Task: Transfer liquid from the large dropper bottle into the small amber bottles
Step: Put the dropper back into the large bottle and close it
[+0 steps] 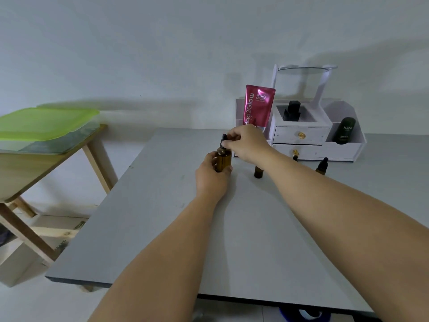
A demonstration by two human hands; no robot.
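The large amber dropper bottle (223, 161) stands upright on the grey table (162, 228), gripped around its body by my left hand (212, 180). My right hand (247, 142) pinches the bottle's black dropper cap (224, 141) from the right. A small amber bottle (258, 171) without a cap stands just right of it, partly behind my right forearm. Another small amber bottle (322, 166) with a black dropper cap stands further right. A third small bottle (295, 158) shows only its top behind my forearm.
A white drawer organiser (301, 135) stands at the back right, holding a pink pouch (257, 105), a black bottle (293, 111) and a dark green bottle (344, 130). To the left is a wooden side table (34, 163) with a green plastic lid (44, 123).
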